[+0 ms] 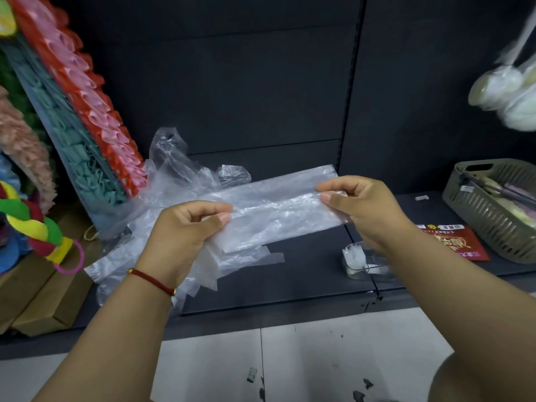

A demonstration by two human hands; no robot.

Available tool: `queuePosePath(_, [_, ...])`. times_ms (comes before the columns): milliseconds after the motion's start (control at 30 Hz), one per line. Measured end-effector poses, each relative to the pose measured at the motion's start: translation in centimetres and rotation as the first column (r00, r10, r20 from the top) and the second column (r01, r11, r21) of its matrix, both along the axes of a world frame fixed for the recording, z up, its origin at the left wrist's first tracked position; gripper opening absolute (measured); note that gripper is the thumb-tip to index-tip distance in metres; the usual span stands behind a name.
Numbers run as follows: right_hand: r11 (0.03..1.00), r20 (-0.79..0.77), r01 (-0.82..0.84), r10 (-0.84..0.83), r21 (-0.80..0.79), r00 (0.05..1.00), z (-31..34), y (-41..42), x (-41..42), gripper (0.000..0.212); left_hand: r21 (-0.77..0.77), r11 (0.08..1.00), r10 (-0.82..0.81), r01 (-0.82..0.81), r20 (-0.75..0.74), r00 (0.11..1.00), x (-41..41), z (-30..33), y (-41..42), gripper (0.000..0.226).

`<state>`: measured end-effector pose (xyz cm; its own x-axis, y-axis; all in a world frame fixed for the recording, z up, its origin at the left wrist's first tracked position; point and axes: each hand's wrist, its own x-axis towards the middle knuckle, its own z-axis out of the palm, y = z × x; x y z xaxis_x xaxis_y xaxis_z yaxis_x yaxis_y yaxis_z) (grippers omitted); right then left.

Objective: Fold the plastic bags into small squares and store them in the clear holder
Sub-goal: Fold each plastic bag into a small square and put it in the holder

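Plastic bag [278, 210], thin, crinkled, a long strip; left hand [185, 227] and right hand [359, 204] grip pinches its ends.

1. A dark grey shelf [304, 274] carries the things, with a dark back panel behind it
2. A loose pile of clear plastic bags [179, 175] lies on its left part, some crumpled, some flat
3. A clear holder [367, 264] stands near the front edge, right of the middle, with white folded pieces inside
4. A red printed packet [461, 245] lies flat just beside an olive slatted basket [493, 216] at the right end
5. A small white piece [421, 198] sits near the back, left of the basket
6. Below the shelf is a pale tiled floor [333, 358]
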<state>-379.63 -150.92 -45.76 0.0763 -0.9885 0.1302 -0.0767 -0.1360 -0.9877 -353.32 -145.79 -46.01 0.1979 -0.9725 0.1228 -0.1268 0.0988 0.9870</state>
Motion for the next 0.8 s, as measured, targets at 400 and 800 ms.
queuePosePath(400, [1.0,-0.071,-0.025,0.026,0.006,0.997,-0.1,-0.2,-1.0,0.034,0.022,1.0,-0.027,0.023,0.195,0.98,1.3,0.9,0.1,0.028])
queuePosePath(800, [0.992,-0.431,0.075,-0.114,-0.106,0.895,0.2,-0.5,-1.0,0.017,-0.094,0.994,0.095,-0.047,0.622,0.777,0.7,0.0,-0.6,0.014])
